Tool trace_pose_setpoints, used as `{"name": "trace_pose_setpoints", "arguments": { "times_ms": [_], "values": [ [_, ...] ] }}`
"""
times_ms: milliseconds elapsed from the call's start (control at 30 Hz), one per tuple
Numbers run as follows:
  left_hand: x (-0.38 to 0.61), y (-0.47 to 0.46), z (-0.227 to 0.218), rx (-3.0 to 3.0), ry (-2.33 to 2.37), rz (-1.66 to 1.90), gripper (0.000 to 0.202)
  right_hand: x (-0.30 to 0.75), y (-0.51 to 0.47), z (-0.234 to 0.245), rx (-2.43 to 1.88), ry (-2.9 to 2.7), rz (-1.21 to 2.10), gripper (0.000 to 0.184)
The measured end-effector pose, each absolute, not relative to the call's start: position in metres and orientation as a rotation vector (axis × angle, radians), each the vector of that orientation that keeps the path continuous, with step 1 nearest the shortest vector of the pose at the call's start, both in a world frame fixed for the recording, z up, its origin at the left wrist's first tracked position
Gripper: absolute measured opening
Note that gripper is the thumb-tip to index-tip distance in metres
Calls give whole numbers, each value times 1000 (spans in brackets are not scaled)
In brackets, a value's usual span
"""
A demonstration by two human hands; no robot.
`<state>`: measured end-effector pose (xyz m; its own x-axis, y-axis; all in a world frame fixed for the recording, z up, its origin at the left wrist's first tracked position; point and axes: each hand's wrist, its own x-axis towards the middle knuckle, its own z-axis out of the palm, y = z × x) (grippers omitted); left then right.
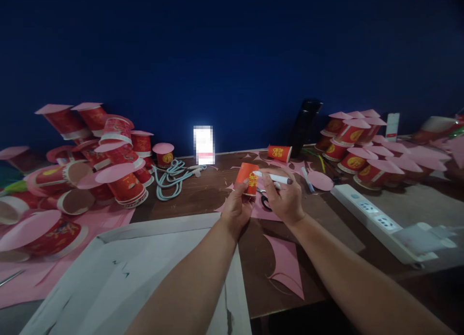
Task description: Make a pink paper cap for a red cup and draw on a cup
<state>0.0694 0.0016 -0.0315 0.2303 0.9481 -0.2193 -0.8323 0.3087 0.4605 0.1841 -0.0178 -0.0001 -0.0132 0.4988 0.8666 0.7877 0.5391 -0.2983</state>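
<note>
My left hand [237, 207] is closed round a small red paper cup [247, 178] with a gold emblem, held upside down above the brown table [203, 195]. My right hand [284, 197] grips a white glue stick or marker [272, 177], its tip touching the cup's upper edge. Under the hands lie black scissors [266, 202] on pink paper [268, 210]. A cut pink paper scrap [286, 265] lies between my forearms.
Stacks of red cups capped with pink paper discs pile up at left [116, 156] and right [353, 141]. A coiled light cable [170, 178], a lone red cup [279, 152], a dark bottle [304, 127], a white power strip [377, 219] and a white board [137, 267] surround the hands.
</note>
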Motion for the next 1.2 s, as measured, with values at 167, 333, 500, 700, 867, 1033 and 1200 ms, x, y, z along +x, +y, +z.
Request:
{"name": "trace_pose_setpoints", "arguments": {
  "times_ms": [167, 333, 500, 700, 867, 1033, 1200],
  "values": [
    [70, 3, -32, 279, 483, 1254, 19, 184, -18, 0, -1107, -1680, -319, 19],
    [69, 3, -32, 251, 484, 1245, 18, 184, -18, 0, -1118, -1680, -320, 18],
    [69, 2, -32, 258, 491, 1246, 18, 183, -19, 0, -1113, -1680, -319, 19],
    [70, 4, -33, 251, 491, 1241, 19, 184, -18, 0, -1107, -1680, -339, 18],
    [70, 5, -34, 247, 504, 1241, 19, 183, -18, -1, -1096, -1678, -339, 17],
    [69, 4, -33, 233, 472, 1272, 19, 184, -19, -1, -1064, -1630, -292, 17],
    [69, 4, -31, 149, 494, 1280, 18, 190, -15, 0, -1033, -1542, -310, 19]
  ]
}}
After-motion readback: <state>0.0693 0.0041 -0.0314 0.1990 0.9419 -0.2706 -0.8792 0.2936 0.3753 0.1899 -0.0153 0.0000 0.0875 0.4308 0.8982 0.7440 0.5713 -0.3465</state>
